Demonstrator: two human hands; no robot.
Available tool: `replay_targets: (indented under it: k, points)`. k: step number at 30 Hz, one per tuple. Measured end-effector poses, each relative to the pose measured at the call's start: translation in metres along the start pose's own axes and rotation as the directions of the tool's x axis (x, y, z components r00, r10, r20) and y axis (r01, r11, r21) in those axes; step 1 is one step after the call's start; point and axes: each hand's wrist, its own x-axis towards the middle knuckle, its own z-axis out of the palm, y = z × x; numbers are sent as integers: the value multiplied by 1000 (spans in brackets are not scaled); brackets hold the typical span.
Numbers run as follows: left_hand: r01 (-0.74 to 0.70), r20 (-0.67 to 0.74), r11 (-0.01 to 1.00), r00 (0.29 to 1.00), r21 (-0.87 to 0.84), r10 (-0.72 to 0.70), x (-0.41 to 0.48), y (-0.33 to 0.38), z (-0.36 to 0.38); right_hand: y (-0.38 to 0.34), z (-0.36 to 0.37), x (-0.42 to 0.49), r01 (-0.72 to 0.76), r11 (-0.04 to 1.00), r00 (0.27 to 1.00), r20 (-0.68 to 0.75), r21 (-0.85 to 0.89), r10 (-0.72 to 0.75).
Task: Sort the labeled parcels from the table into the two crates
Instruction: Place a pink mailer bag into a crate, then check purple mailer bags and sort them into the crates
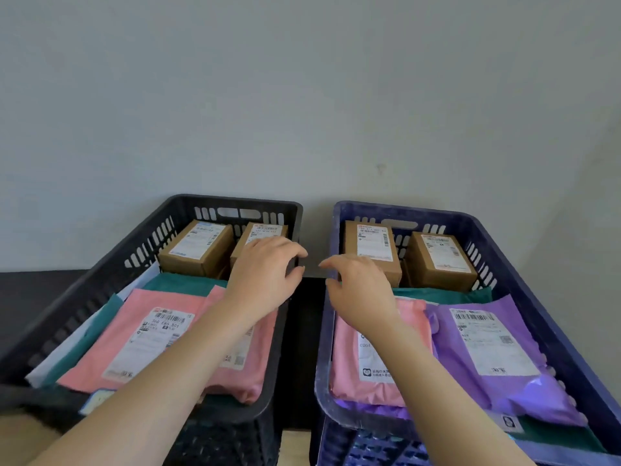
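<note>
A black crate (84,287) stands on the left and a blue crate (537,297) on the right, both full of labeled parcels. The black one holds two cardboard boxes (195,250) at the back, and pink mailers (134,341) lie over teal and white ones. Inside the blue crate are two cardboard boxes (440,260), a pink mailer (353,371) and a purple mailer (497,361). My left hand (265,274) hovers over the black crate's right side, fingers loosely curled, holding nothing. My right hand (359,287) hovers over the blue crate's left side, also empty.
A dark narrow gap (302,348) separates the crates. A plain grey wall (302,95) rises right behind them. A dark surface (33,290) shows to the left of the black crate. Pale wood shows at the bottom between the crates.
</note>
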Motion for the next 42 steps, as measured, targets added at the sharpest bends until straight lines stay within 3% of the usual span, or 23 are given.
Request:
replay_targets:
  k: [6, 17, 30, 42]
  points:
    - [148, -22, 985, 989, 92, -146, -33, -33, -22, -43, 19, 6, 117, 985, 992, 23, 126, -120]
    - [318, -118, 945, 944, 83, -307, -84, -116, -66, -147, 63, 24, 273, 943, 961, -19, 189, -274]
    - [414, -180, 910, 898, 38, -401, -161, -278, -134, -326, 148, 45, 265, 935, 963, -10, 235, -270]
    - [531, -106, 846, 845, 40, -525, -235, -404, -166, -448, 227, 47, 251, 927, 954, 93, 279, -287]
